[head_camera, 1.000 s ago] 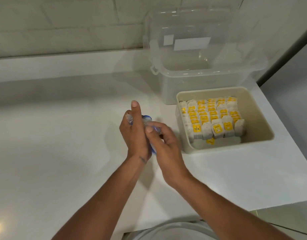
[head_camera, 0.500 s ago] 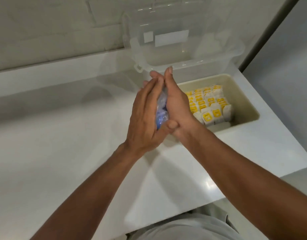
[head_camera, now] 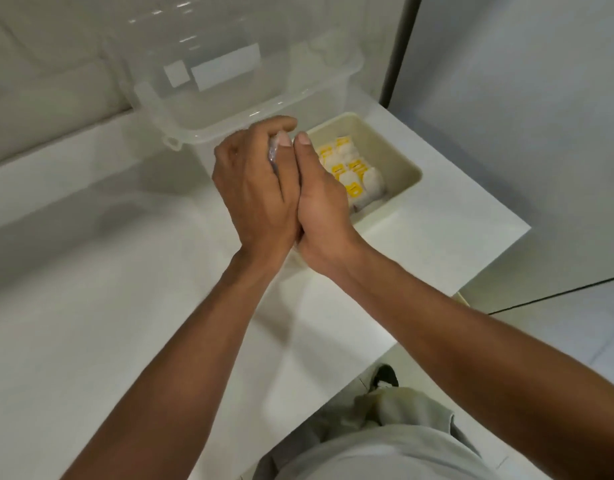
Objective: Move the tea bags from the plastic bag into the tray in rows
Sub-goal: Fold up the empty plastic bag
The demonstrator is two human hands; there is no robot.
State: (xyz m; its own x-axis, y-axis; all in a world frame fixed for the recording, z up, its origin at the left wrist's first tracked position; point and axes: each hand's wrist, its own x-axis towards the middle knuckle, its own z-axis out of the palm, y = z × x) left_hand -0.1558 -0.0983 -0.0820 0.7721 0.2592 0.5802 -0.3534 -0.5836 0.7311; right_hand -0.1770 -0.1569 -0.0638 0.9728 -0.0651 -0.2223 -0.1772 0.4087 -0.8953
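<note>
My left hand point(head_camera: 253, 181) and my right hand point(head_camera: 321, 209) are pressed together above the counter, squeezing the crumpled plastic bag point(head_camera: 273, 151) between them. Only a thin sliver of the bag shows by my left fingertips. My left fingers curl over its top; my right fingers lie against it. Just behind and to the right of my hands stands the beige tray point(head_camera: 399, 157). It holds rows of white tea bags point(head_camera: 359, 174) with yellow tags, partly hidden by my right hand.
A clear plastic storage box point(head_camera: 229, 98) with its lid up stands behind the tray against the tiled wall. The white counter point(head_camera: 108, 271) ends close to the right of the tray. My trousers and shoe show below the counter edge.
My hands went from crumpling the bag low on the counter to pressing it flat between both palms, and moved up toward the tray. The view shifted right and down.
</note>
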